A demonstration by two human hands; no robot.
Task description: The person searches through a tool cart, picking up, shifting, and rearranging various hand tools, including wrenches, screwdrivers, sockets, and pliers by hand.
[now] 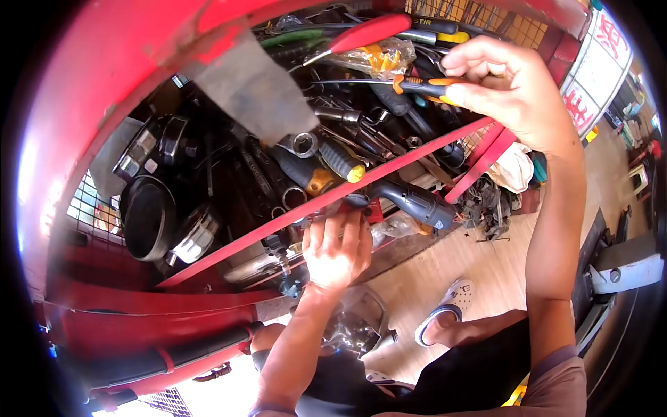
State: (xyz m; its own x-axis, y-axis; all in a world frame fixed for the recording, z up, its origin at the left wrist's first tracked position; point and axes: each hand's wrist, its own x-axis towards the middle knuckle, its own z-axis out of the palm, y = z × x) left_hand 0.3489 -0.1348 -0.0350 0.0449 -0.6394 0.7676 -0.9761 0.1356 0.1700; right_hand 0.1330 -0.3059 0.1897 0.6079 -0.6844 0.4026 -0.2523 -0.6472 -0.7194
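Note:
Between the thumb and fingers of my right hand [504,87] is a screwdriver [424,85] with a black and orange handle, its thin shaft pointing left over the tool shelf. My left hand [337,251] is lower, by the red shelf rail [292,214], with its fingers curled and their tips hidden. Whatever it grips cannot be made out. Just right of it lies a black power tool [415,203]. Above the rail are a yellow-and-grey handle [340,158] and a ring spanner [303,144]. A red-handled screwdriver [370,33] lies at the top.
Metal cup-shaped tools [147,215] crowd the shelf's left end. A grey flap [250,90] hangs in front of the tools. Below are a clear plastic container [358,316] and my foot in a clog [445,313]. A white cloth [513,169] is beside the shelf.

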